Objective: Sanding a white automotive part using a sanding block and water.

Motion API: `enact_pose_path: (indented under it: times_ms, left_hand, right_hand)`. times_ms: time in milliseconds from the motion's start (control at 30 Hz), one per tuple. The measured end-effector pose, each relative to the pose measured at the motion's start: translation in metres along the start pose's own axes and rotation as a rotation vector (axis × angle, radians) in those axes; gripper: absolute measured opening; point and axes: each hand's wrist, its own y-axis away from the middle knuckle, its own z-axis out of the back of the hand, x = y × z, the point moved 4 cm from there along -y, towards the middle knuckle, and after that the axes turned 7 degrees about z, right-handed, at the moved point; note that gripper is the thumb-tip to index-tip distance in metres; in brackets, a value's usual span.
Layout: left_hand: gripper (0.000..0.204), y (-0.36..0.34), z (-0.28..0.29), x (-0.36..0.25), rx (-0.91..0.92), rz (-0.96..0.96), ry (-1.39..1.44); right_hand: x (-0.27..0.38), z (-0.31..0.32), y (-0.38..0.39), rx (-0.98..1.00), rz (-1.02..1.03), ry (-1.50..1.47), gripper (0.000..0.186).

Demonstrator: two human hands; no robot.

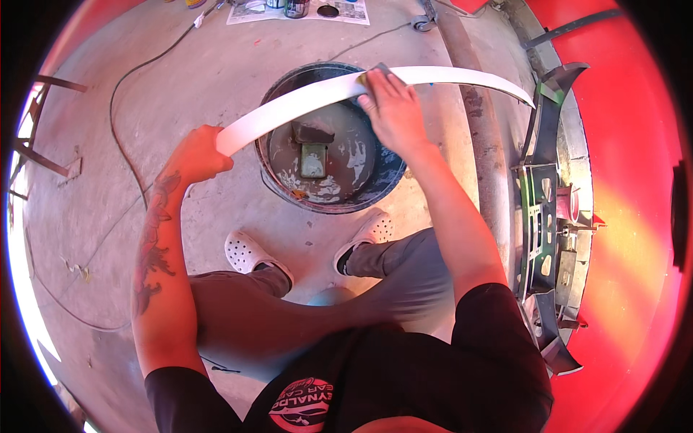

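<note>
A long white curved trim strip spans the view above a dark round bucket. My left hand is closed around the strip's near left end. Midway along it, my right hand presses a small grey piece of sandpaper against the strip's surface, fingers laid over it. A yellowish edge shows beside the fingers, and most of the piece is hidden under them. Murky liquid lies in the bucket, with a greenish-grey block and a dark piece in it.
A dark slotted bumper-like part stands along the right by a red wall. A hose runs over the concrete floor at left. Far off, jars stand on a paper sheet, near a caster wheel.
</note>
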Motion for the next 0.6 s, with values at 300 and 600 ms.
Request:
enact_pose_path:
  times_ms: [300, 600]
  left_hand:
    - [0.029, 0.000, -0.003, 0.000, 0.015, 0.017, 0.065]
    - [0.029, 0.002, 0.001, 0.007, 0.010, 0.026, 0.088]
  right_hand:
    - [-0.146, 0.037, 0.004, 0.021, -0.337, 0.175, 0.056]
    - [-0.101, 0.016, 0.002, -0.134, 0.129, 0.055, 0.048]
